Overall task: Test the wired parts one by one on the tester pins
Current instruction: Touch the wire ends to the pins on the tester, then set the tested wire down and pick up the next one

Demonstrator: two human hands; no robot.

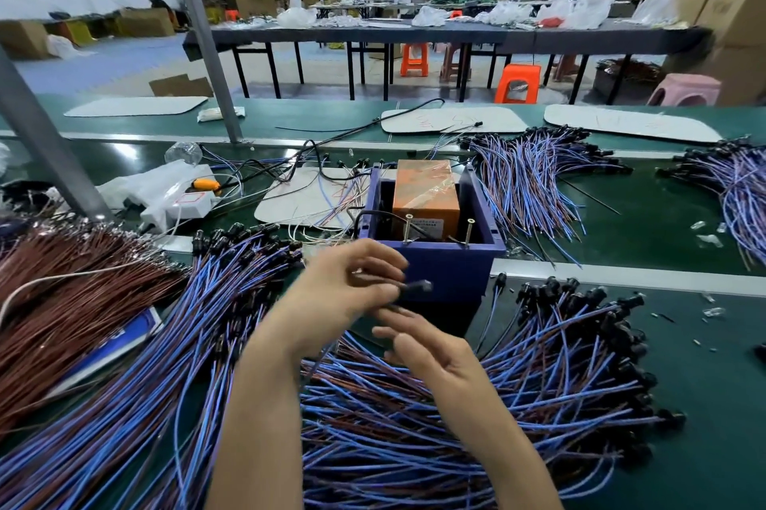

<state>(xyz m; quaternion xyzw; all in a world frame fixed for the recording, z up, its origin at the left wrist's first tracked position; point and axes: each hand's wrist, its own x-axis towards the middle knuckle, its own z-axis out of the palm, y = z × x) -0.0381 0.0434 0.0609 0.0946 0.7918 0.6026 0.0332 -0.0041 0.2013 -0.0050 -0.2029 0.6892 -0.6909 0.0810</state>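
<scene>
My left hand point(344, 294) pinches a wired part point(418, 286), a small black cap on a thin wire, just in front of the blue tester box point(447, 269). Two upright screw pins point(408, 228) stand on the box's near rim, with an orange block point(427, 188) inside it. My right hand point(427, 348) hovers just below the part with relaxed fingers, holding nothing I can see. Piles of blue and brown wired parts lie under my arms point(414, 426) and to the left point(186, 323).
A heap of brown wires point(62, 281) lies at far left. More blue wire bundles point(530, 178) fan out behind the box, others at far right point(742, 186). A white power strip point(182, 207), plastic bags, white boards and a grey post point(203, 37) stand beyond.
</scene>
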